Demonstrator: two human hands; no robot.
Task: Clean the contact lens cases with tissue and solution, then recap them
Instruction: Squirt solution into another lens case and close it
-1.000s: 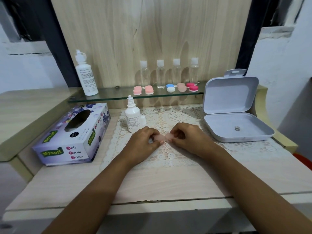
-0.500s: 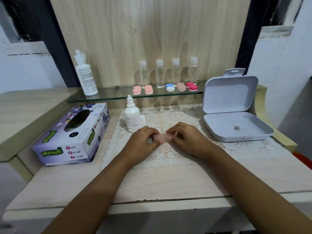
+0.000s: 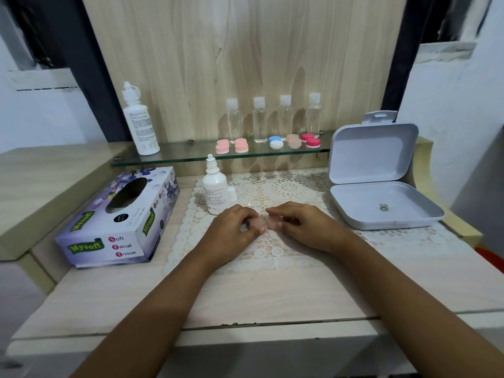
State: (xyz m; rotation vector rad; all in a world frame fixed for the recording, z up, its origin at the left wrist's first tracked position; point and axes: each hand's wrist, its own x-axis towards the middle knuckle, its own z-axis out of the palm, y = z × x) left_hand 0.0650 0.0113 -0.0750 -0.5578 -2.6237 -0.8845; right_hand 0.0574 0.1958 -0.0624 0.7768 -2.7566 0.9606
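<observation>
A purple tissue box (image 3: 117,219) lies at the left of the worktop (image 3: 245,296). Just right of it, a small white solution bottle (image 3: 215,186) stands on a lace mat (image 3: 272,257). At centre, the left hand (image 3: 231,227) and right hand (image 3: 302,225) each pinch one end of a pale pink contact lens case (image 3: 263,222) over the mat. An open white box (image 3: 381,186) sits at the right.

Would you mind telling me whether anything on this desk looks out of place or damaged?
Nothing looks spilled. The small solution bottle appears uncapped, its cap standing beside it on the lace mat, and the desk edge nearest the camera looks chipped.
</observation>
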